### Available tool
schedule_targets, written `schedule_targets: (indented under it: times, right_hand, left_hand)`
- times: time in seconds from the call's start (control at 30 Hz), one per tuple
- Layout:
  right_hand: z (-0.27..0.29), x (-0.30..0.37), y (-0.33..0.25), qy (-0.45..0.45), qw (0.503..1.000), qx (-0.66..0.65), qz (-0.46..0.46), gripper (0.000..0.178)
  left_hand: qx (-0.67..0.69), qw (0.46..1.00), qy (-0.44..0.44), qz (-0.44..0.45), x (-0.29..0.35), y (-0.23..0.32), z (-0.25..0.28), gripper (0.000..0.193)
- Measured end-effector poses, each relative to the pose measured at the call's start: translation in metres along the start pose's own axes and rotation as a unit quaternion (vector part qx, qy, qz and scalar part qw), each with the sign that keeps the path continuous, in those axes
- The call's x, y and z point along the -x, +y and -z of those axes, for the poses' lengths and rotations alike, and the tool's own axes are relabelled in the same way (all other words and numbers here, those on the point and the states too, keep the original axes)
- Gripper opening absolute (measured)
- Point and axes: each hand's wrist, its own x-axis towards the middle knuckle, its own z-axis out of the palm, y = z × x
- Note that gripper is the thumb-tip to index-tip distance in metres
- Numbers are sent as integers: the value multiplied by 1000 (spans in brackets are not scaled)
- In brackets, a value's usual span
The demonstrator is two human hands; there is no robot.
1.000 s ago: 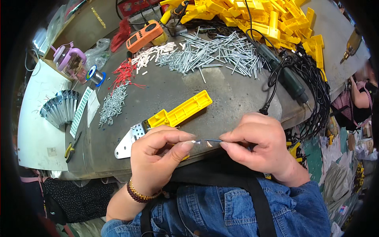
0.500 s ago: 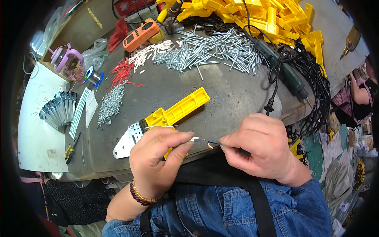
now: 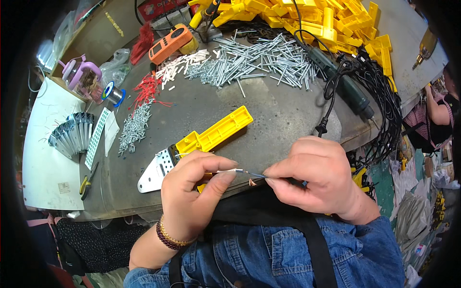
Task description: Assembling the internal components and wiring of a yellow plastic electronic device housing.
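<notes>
Close to the body, above the table's near edge, the left hand point(image 3: 192, 194) pinches a thin metal pin point(image 3: 225, 171) between thumb and forefinger. The right hand point(image 3: 314, 180) pinches a thin blue wire point(image 3: 257, 175) whose bare copper tip shows just below the meeting point. Pin and wire lie end to end, long axis left to right; the joining looks under way, not finished. Just beyond lies a yellow plastic housing point(image 3: 216, 134) on a perforated metal plate point(image 3: 153, 172). Farther off, a heap of metal pins point(image 3: 259, 60) remains.

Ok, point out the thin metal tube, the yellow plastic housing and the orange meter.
thin metal tube point(image 3: 225, 171), head view, its middle.
yellow plastic housing point(image 3: 222, 129), head view, top face.
orange meter point(image 3: 170, 43), head view, its body.
</notes>
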Motion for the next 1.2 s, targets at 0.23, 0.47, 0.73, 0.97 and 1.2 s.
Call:
schedule_targets:
  times: [0.23, 0.47, 0.73, 0.97, 1.2]
  right_hand:
    - [-1, 2, 2, 18, 994, 94, 44, 20]
    - [-1, 3, 2, 31, 981, 171, 90, 23]
    - [0, 4, -1, 31, 979, 175, 102, 23]
    - [0, 3, -1, 25, 971, 210, 111, 24]
    - [1, 5, 0, 20, 969, 209, 128, 22]
  left_hand:
    - [103, 991, -26, 84, 0, 1, 0, 12]
    - [-31, 998, -3, -49, -5, 4, 1, 14]
    - [-58, 995, 10, -76, -6, 3, -1, 16]
    - [-45, 997, 11, -59, -4, 3, 1, 17]
    - [-34, 998, 9, -47, -5, 3, 1, 16]
